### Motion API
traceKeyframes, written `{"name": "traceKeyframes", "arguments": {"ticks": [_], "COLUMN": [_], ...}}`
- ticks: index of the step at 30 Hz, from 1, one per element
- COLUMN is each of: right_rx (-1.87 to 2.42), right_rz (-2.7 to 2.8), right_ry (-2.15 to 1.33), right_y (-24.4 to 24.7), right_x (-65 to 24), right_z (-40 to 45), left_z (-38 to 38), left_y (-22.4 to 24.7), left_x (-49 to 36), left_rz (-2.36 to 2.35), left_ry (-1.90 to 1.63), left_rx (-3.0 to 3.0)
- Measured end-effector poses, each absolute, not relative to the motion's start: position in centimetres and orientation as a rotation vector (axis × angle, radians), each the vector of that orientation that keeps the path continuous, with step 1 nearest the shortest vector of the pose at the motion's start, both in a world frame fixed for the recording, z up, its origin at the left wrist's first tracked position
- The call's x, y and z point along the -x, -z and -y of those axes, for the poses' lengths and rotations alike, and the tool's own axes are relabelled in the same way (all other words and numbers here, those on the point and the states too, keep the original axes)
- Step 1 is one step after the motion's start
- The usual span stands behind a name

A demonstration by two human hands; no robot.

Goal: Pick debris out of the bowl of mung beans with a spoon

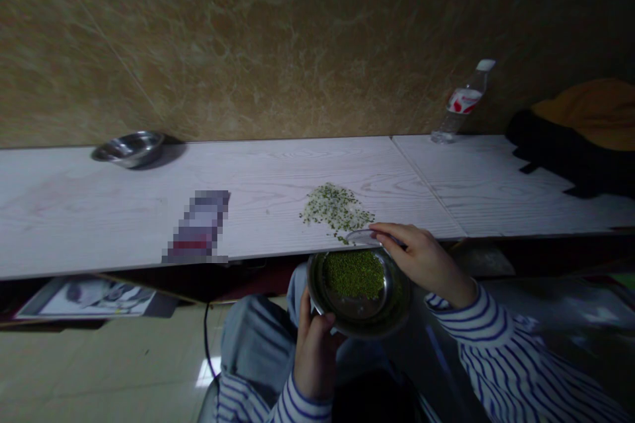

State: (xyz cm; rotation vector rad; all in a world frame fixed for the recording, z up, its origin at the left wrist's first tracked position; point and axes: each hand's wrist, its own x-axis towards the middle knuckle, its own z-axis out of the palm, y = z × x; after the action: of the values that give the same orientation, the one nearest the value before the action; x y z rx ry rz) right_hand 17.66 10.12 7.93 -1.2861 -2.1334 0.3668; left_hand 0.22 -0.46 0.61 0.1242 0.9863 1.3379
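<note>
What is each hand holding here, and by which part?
The left hand holds a metal bowl by its near-left rim. The right hand holds a thin, rounded piece by its right end; what it is, I cannot tell.

Sleeves (496, 340) are blue-striped white, trousers (255, 337) pale blue.
</note>
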Motion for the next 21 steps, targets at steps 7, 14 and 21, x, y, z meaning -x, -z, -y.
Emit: {"name": "traceKeyframes", "arguments": {"ticks": [7, 14, 21], "right_rx": [1.283, 1.289, 1.298], "right_rz": [2.115, 2.14, 2.11], "right_ry": [-0.368, -0.346, -0.33], "right_y": [-7.98, -8.07, -7.99], "right_x": [-17.69, -17.45, -17.2], "right_z": [-10.12, -10.48, -10.86], "left_z": [0.49, 0.45, 0.52], "left_y": [-0.32, -0.01, -0.04], "left_x": [-0.21, -0.25, -0.17], "left_rz": [-0.99, -0.986, -0.983], "left_ry": [-1.337, -1.343, -1.341], "left_rx": [-0.129, -0.125, -0.112]}}
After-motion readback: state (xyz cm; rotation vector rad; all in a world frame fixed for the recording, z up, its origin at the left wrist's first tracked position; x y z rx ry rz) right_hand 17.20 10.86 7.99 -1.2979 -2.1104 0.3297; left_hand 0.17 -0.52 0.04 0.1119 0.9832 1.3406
